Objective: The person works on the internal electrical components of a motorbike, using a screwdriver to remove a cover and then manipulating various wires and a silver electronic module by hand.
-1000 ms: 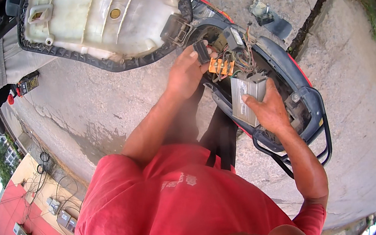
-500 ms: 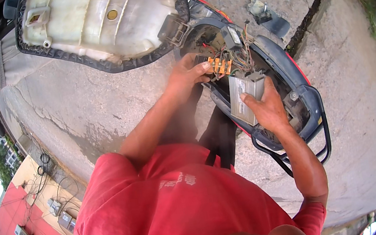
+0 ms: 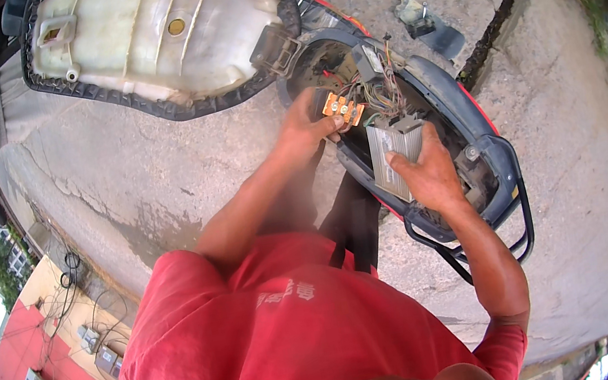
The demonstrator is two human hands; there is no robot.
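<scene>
My left hand (image 3: 304, 128) is closed around an orange terminal block (image 3: 343, 108), its thumb pressed on the near edge. Wires run from the block toward a tangled bundle (image 3: 385, 96). A silver, ribbed metal controller box (image 3: 399, 155) is gripped in my right hand (image 3: 427, 170), thumb across its face and fingers over the far side. Both parts are held over the open under-seat compartment of a scooter (image 3: 501, 151). Beyond the wires sits a small dark grey box (image 3: 370, 62) with a pale label. The fingertips behind the terminal block are hidden.
The scooter's seat (image 3: 162, 45) is flipped up at the far left, pale underside showing. A black grab rail (image 3: 523, 243) rounds the near right end. On the concrete beyond lie a dark flat piece (image 3: 447, 40) and a small translucent part (image 3: 411, 12).
My left hand has turned the terminal block so that its orange face tilts more upward. The right hand and the controller box have barely moved.
</scene>
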